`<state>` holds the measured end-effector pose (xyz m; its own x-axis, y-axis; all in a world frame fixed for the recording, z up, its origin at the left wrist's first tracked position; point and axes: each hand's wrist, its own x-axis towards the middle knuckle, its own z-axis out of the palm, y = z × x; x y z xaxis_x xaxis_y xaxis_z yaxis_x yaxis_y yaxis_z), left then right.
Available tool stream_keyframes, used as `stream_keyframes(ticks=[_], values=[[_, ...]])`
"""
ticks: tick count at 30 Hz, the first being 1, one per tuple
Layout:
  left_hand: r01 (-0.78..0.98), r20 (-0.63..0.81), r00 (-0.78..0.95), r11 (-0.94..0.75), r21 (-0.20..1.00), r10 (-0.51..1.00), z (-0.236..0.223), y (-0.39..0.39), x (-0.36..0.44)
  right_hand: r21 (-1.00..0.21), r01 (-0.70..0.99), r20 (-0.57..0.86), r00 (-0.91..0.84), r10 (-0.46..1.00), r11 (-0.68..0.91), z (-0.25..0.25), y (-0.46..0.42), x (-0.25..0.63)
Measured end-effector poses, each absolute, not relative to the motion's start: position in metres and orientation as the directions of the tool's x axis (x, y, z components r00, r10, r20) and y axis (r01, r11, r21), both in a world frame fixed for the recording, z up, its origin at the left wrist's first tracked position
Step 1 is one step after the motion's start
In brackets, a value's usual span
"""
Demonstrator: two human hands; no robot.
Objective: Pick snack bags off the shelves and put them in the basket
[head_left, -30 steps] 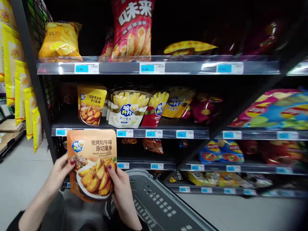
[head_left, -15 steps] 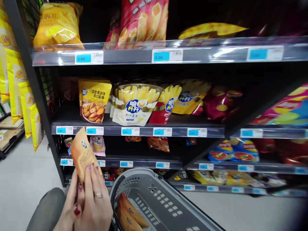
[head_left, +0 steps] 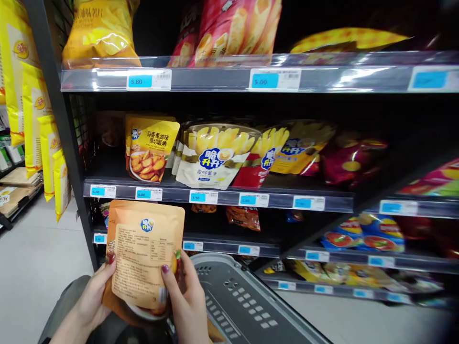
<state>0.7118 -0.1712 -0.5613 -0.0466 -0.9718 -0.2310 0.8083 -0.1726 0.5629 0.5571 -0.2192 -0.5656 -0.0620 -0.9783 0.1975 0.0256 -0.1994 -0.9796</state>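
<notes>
Between my two hands is an orange snack pouch [head_left: 143, 258], held upright with its back panel of small print facing me. My left hand [head_left: 91, 291] grips its left edge, thumb on the front. On the right edge, my right hand [head_left: 186, 291] has its thumb on the printed panel and its fingers behind. Just right of my hands stands a grey shopping basket [head_left: 247, 296]; a sliver of orange packaging [head_left: 215, 332] shows inside it, mostly hidden by my right hand.
Ahead is a dark shelf unit with a yellow potato wedge pouch [head_left: 152, 148], a white fries pouch [head_left: 215, 157] and red bags [head_left: 236, 33]. Blue price tags [head_left: 148, 193] line the shelf edges. Yellow packets [head_left: 34, 105] hang at the left. My grey-clad knee [head_left: 60, 310] is below.
The pouch has turned from nearly edge-on to show its back panel. My hands, close together before, are now apart on its two sides. The view has shifted slightly left.
</notes>
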Motion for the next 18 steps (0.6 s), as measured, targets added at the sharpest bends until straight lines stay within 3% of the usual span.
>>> stream_keyframes(ticks=[3,7,10,14,16,18], values=[[0.802,-0.225,-0.062,-0.183,0.569,-0.972,-0.563,-0.172,0.715,-0.966,0.257,0.063,0.131,-0.989,-0.027,-0.565,-0.222,0.560],[0.786,-0.155,-0.144,-0.208,0.582,-0.977,-0.561,-0.170,0.721,-0.954,0.297,0.080,0.115,-0.990,-0.043,-0.565,-0.218,0.563],[0.771,-0.092,-0.263,-0.267,0.579,-0.960,-0.557,-0.166,0.719,-0.963,0.255,0.100,0.043,-0.994,-0.086,-0.572,-0.222,0.568],[0.687,-0.163,-0.307,-0.337,0.644,-0.937,-0.559,-0.165,0.704,-0.966,0.079,0.233,-0.153,-0.960,-0.247,-0.581,-0.235,0.579],[0.668,-0.171,-0.287,-0.325,0.670,-0.943,-0.565,-0.167,0.697,-0.946,-0.012,0.322,-0.139,-0.937,-0.323,-0.582,-0.238,0.584],[0.648,-0.161,-0.271,-0.304,0.699,-0.949,-0.573,-0.171,0.693,-0.938,-0.039,0.344,-0.016,-0.939,-0.343,-0.580,-0.237,0.585]])
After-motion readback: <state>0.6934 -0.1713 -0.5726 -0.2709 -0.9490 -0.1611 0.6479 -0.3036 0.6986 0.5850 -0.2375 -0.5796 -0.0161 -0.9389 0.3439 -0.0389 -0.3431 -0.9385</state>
